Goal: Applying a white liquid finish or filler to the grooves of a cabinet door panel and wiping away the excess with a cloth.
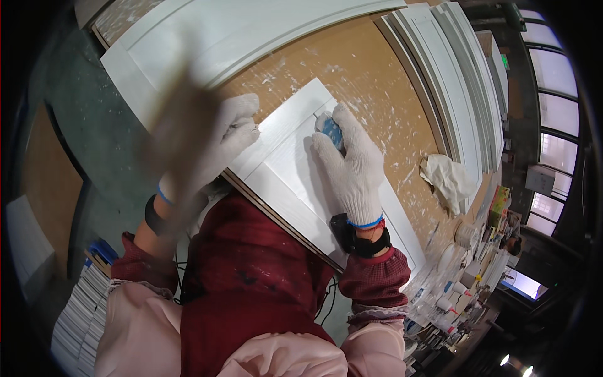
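While the left hand (217, 147) lies flat on the white panel's (286, 179) left edge, the right hand (352, 166) grips a blue pad (331, 129) under its fingertips, near the panel's far end.

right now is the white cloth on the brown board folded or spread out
Neither: the white cloth lies crumpled in a loose heap on the paint-speckled brown board, right of the white panel.

**1 head view, steep and close**

Worn on the head, aimed steeply down over the chest at the workbench (352, 69). Close in: right hand (352, 166) near centre, white panel (282, 169) running under its fingers (323, 147), left hand (220, 144) just left of them. Fisheye bending of straight edges toward the rim; windows (553, 94) far right of the fingers. No 2nd view for overlap.
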`<move>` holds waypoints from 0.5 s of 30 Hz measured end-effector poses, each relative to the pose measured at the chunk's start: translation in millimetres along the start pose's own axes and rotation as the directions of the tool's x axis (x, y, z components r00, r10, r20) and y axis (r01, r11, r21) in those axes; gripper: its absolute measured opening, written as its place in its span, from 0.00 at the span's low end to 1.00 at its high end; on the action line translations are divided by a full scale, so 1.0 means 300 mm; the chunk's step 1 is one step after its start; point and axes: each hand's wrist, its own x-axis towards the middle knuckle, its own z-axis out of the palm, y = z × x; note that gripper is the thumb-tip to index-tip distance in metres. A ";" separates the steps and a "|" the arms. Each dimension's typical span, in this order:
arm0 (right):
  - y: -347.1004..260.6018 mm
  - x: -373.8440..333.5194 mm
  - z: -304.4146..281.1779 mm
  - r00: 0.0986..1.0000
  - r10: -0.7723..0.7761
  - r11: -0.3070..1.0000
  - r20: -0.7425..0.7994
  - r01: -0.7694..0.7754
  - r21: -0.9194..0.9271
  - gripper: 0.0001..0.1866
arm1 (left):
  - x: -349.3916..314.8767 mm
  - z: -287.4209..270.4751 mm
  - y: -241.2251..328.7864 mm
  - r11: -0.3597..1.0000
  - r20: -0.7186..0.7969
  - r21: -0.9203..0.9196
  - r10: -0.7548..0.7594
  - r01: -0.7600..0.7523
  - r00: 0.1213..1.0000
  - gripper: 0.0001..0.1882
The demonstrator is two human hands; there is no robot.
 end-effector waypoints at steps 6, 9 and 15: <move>-0.012 -0.003 -0.009 1.000 0.012 0.999 -0.027 -0.013 -0.046 0.26 | 0.005 -0.003 0.016 0.997 0.025 0.043 -0.066 0.065 0.998 0.21; 0.009 -0.032 -0.019 0.997 0.047 0.997 -0.053 -0.050 -0.065 0.25 | 0.002 -0.001 0.014 0.997 0.010 0.032 -0.064 0.064 0.998 0.22; 0.029 -0.098 -0.060 0.988 0.103 0.991 -0.118 -0.112 -0.075 0.22 | 0.006 0.007 -0.002 0.998 0.019 0.028 -0.051 0.050 0.999 0.23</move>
